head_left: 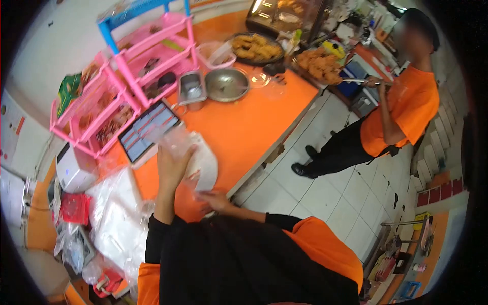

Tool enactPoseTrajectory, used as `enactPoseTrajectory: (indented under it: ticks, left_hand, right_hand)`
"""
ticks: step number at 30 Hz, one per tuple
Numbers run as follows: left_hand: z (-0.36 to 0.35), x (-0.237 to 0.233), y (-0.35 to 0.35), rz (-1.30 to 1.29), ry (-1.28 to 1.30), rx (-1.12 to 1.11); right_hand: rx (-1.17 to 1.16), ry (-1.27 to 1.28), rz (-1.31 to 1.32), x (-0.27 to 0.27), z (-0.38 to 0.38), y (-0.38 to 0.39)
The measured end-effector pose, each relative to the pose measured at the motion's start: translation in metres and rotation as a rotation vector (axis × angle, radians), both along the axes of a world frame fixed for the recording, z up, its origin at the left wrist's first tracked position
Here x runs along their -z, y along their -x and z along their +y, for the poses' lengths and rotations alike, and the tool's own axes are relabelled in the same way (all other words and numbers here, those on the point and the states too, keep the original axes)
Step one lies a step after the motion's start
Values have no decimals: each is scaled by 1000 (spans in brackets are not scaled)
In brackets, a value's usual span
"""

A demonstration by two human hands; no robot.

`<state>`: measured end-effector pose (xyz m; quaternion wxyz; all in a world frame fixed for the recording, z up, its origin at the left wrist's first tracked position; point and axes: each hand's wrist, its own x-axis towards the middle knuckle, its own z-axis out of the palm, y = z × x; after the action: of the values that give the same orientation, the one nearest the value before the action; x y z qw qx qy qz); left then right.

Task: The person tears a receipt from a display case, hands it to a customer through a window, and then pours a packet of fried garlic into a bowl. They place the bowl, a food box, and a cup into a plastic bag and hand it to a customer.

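Over the orange counter (244, 132), a white paper bag (207, 160) with faint reddish print hangs between my hands. My left hand (173, 165) is closed at its upper left side, where crumpled clear plastic (175, 140) also shows by the fingers. My right hand (217, 202) pinches the bag's lower end. Whatever may be inside the bag is hidden. Just beyond my left hand lies a tablet (149, 131) with a lit screen.
A metal bowl (227, 85) and a square metal container (192, 89) stand farther back. Pink racks (152, 56) line the left; fried food fills a black tray (256, 48). Plastic bags (114, 213) lie left. A person (406, 107) at right holds tongs by fried chicken (320, 65).
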<state>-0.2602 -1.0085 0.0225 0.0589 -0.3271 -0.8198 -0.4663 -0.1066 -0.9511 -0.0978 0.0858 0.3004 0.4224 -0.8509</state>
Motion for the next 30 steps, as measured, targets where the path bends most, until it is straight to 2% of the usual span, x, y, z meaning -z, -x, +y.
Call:
enactPoseTrajectory:
  ticks: [1, 4, 8, 13, 16, 17, 19, 25, 30]
  left_hand:
    - [11, 13, 14, -19, -31, 55]
    - [25, 16, 1, -208, -305, -25]
    - [20, 20, -1, -44, -281, -103]
    - [30, -51, -26, 60, -242, -115]
    - [34, -64, -34, 126, -284, -119]
    - [36, -71, -39, 17, -296, -140]
    - [34, -74, -42, 19, -303, -157]
    - [34, -87, -57, 4, -400, -171]
    - [10, -119, -80, 61, -440, -157]
  right_hand:
    - [-28, -24, 9, 5, 2, 0]
    - [-114, -51, 32, 6, 7, 10]
    - [-180, -41, 53, -9, 11, 5]
    - [-343, -167, 73, -15, 24, 13]
    - [-408, -234, 95, -18, 29, 22]
    - [-414, -247, 111, -17, 30, 25]
    - [-420, -264, 139, -17, 34, 29]
    - [-354, -454, 295, -7, 48, 39]
    - [-9, -764, 587, 4, 92, 60]
